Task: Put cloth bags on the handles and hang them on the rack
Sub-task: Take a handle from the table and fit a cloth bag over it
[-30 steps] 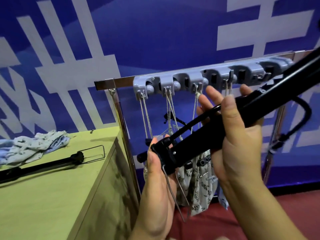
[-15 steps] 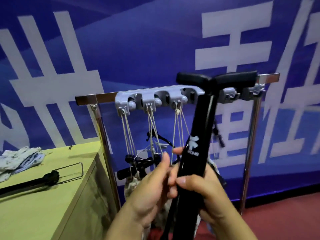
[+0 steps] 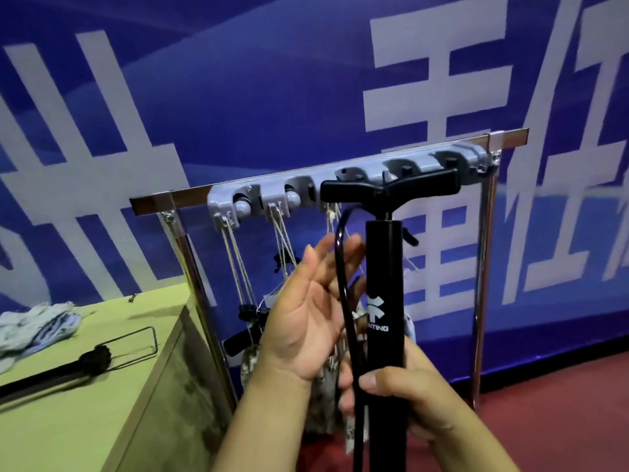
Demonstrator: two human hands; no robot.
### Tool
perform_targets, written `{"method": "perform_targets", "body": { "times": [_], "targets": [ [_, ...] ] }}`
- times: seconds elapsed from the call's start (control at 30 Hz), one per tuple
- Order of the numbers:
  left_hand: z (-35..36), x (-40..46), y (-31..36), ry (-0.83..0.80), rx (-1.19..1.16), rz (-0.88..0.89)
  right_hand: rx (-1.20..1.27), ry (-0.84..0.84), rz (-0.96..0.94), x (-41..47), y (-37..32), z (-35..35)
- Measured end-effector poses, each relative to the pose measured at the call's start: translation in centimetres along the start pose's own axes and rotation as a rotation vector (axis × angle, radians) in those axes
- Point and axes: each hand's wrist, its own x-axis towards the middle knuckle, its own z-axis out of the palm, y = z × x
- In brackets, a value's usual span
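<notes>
A blue banner wall (image 3: 238,97) with white characters fills the background. In front of it stands a metal rack (image 3: 483,267), its rail carrying a grey holder strip (image 3: 340,178). From the strip's left slots, cloth bags (image 3: 323,386) already hang by their cords, so part of the task appears done. At the left, a green bench (image 3: 85,386) carries a heap of cloth bags (image 3: 37,321) and one bare black handle (image 3: 51,373), apparently still to be bagged. Upright at centre, a black pump-like handle (image 3: 386,301) with a T-shaped top is grasped low on its shaft by the right hand (image 3: 401,393); no bag is seen on it. The left hand (image 3: 306,318) is released, fingers spread beside the thin black hose (image 3: 342,284).
</notes>
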Motion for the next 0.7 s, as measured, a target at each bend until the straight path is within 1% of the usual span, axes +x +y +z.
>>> {"method": "perform_targets", "body": {
  "times": [0.1,0.17,0.2,0.3,0.37,0.43,0.47,0.53,0.63,0.7],
  "targets": [
    [0.7,-0.6,0.6,-0.006,0.084,0.100,0.023,0.053,0.010,0.2,0.0,-0.2],
    [1.1,-0.9,0.6,-0.015,0.134,0.142,0.046,0.038,0.009,0.1,-0.1,-0.2],
    [1.2,-1.0,0.5,-0.022,0.123,0.150,0.052,0.025,0.010,0.0,-0.1,-0.2],
    [1.6,-1.2,0.8,-0.048,-0.004,0.121,0.024,0.005,-0.008,0.0,0.0,0.0],
    [1.8,-1.5,1.5,-0.118,-0.116,0.072,-0.015,0.002,-0.036,0.1,-0.1,0.1],
    [2.1,-1.9,2.4,-0.187,-0.183,0.067,-0.007,0.046,-0.036,0.2,-0.1,-0.2],
    [2.3,-2.1,2.8,-0.173,-0.165,0.088,-0.003,0.080,-0.037,0.2,0.0,-0.5],
    [2.8,-2.5,3.9,-0.091,-0.053,0.166,-0.019,0.118,-0.043,0.1,0.1,-1.2],
    [3.3,-2.4,6.0,-0.017,0.063,0.318,-0.127,0.084,-0.025,-0.3,1.1,-2.1],
    [3.3,-1.7,7.6,0.068,0.212,0.392,-0.143,0.040,-0.022,-0.3,2.1,-1.9]
  ]
}}
